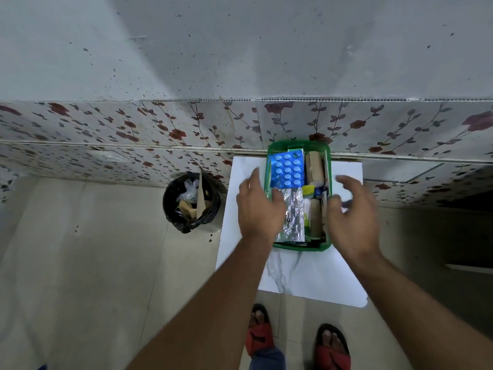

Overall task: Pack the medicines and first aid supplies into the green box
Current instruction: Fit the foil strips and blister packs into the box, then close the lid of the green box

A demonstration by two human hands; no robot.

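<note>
Seen from the head camera: a green rectangular plastic box (298, 247) set at the far end of a small white marble-patterned table (306, 273), its far rim reaching the floral-papered wall (133, 124). Packed inside, a blue blister sheet of round tablets (287, 169) at far left, a crinkled silver foil strip (292, 217) nearer, tan cardboard-coloured rolls (314, 164) along the right side, with small yellow and blue packs between. Left hand (257, 206) over the box's left rim, fingers (277, 200) slack and spread, resting on the foil strip's edge, gripping nothing clearly. Right hand (352, 217) at the right rim, fingers (346, 181) wide and curled, slightly blurred, empty; thumb beside the box wall, contact not clear. Bare table surface on the near side of the box and in narrow margins left and right; near edge of the table just ahead of two feet in red sandals (260, 335). Left of the table, apart from its edge, a round bin lined with a black bag (190, 204), holding scraps. Pale tiled floor (80, 263) open on the left.
</note>
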